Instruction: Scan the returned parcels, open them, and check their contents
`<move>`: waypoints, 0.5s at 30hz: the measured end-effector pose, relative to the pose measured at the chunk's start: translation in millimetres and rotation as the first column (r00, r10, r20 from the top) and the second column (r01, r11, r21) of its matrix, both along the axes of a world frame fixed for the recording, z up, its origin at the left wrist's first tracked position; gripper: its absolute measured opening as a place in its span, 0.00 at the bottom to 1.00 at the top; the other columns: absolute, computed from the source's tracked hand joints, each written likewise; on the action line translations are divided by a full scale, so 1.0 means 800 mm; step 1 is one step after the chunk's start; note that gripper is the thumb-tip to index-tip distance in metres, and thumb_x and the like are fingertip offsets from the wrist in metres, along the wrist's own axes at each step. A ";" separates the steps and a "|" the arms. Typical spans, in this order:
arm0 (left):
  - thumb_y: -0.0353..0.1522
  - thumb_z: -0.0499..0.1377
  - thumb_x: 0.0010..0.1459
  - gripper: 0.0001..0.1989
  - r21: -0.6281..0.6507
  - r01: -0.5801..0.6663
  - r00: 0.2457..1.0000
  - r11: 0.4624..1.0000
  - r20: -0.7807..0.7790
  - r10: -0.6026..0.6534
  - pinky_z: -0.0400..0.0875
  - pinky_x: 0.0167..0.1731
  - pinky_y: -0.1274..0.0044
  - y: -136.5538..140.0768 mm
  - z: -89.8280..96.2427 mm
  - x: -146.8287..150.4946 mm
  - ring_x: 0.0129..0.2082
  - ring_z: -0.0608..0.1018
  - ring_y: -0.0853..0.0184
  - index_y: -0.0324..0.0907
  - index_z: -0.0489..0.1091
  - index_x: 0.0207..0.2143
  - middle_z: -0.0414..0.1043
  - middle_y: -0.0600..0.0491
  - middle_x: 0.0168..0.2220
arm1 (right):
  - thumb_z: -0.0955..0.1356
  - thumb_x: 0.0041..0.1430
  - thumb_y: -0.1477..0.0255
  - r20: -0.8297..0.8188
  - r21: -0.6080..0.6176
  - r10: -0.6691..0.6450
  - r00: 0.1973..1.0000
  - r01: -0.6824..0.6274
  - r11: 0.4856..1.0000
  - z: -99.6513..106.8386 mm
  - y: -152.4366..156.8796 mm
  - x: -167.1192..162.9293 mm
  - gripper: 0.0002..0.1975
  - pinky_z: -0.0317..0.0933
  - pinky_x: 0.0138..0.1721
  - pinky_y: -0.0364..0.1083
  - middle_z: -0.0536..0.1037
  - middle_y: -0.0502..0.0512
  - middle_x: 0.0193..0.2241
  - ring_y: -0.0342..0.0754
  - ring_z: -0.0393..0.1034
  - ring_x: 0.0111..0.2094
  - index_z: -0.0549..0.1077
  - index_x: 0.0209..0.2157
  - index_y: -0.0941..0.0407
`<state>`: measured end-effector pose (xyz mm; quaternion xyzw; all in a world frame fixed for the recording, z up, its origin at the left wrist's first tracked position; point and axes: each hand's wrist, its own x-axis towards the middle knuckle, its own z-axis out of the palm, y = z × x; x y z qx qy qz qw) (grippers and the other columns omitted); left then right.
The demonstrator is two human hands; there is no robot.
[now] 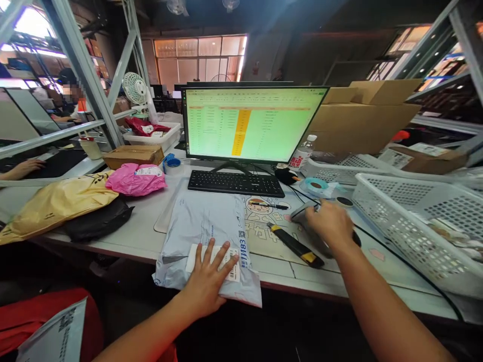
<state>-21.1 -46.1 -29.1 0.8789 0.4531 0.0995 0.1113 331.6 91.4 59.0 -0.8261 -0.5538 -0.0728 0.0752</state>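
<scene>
A white plastic mailing bag [206, 216] lies at the desk's front edge, its lower end overhanging. My left hand [207, 274] rests flat on it with fingers spread, partly covering a white label [236, 271]. To the right, my right hand [329, 221] is wrapped over a dark grey corded barcode scanner [311, 230]; the fingers' far side is hidden. Between the hands lies a black-and-yellow utility knife [296, 245] on a printed mat [260, 234]. A black pen [268, 205] sits just above the knife.
A monitor [215, 125] and keyboard [236, 183] stand behind the bag. Yellow [64, 201] and pink [136, 179] parcels lie left. White baskets [400, 221], a tape roll [317, 185] and a black cable [407, 261] are right. A co-worker's hand [30, 167] shows far left.
</scene>
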 end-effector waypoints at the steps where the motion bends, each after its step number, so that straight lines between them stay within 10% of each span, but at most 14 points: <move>1: 0.27 0.71 0.44 0.60 -0.009 -0.001 1.000 1.000 0.003 0.001 0.32 0.68 0.40 0.000 0.002 -0.001 0.75 0.34 0.41 0.56 0.43 0.74 0.28 0.53 0.77 | 0.55 0.70 0.66 -0.004 0.024 0.052 0.999 -0.052 0.998 0.007 0.017 -0.010 0.28 0.63 0.56 0.57 0.74 0.73 0.56 0.65 0.68 0.58 0.65 0.64 0.66; 6: 0.27 0.69 0.45 0.58 -0.030 0.008 1.000 1.000 0.021 -0.008 0.32 0.68 0.41 0.002 0.005 -0.002 0.75 0.34 0.42 0.56 0.44 0.74 0.29 0.55 0.77 | 0.63 0.66 0.71 -0.124 -0.139 0.295 0.948 -0.311 0.940 -0.003 0.111 -0.062 0.26 0.62 0.57 0.47 0.76 0.61 0.57 0.54 0.70 0.57 0.67 0.65 0.54; 15: 0.29 0.70 0.44 0.58 -0.028 0.008 0.999 1.000 0.043 -0.007 0.34 0.68 0.40 0.002 0.001 -0.002 0.75 0.35 0.41 0.57 0.45 0.74 0.31 0.53 0.77 | 0.68 0.67 0.56 -0.110 -0.277 0.214 0.971 -0.236 0.931 -0.019 0.161 -0.093 0.24 0.65 0.57 0.60 0.74 0.64 0.55 0.56 0.70 0.55 0.73 0.56 0.59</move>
